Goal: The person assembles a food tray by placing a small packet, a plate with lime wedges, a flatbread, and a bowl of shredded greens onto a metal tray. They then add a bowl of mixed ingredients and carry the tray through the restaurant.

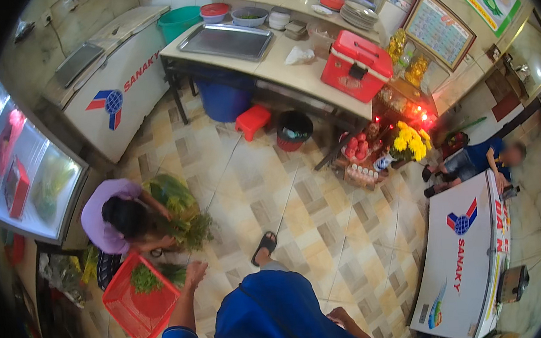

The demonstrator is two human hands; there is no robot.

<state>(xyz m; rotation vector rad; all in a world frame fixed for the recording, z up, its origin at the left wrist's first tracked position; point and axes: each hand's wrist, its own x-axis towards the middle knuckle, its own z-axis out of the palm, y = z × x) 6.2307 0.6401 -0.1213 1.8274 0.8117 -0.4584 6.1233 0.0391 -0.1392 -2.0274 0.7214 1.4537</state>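
My left hand [195, 274] hangs at my left side with its fingers loosely apart, holding nothing. It is nearest to a red plastic basket [140, 313] on the floor, which has green leafy herbs [145, 279] in it. At my right side my right hand [340, 318] shows only in part against my blue shirt, and its fingers are too small and hidden to read. Just left of me a person in a purple top [106, 212] crouches over a pile of greens [193, 230], with hands among the leaves.
A lit display fridge [69, 190] and a white chest freezer [95, 117] stand left. Ahead is a table with a metal tray [226, 42] and a red cooler box [356, 65]. A red stool [253, 121] is on the floor. Another freezer [459, 262] and a seated person [475, 159] are right.
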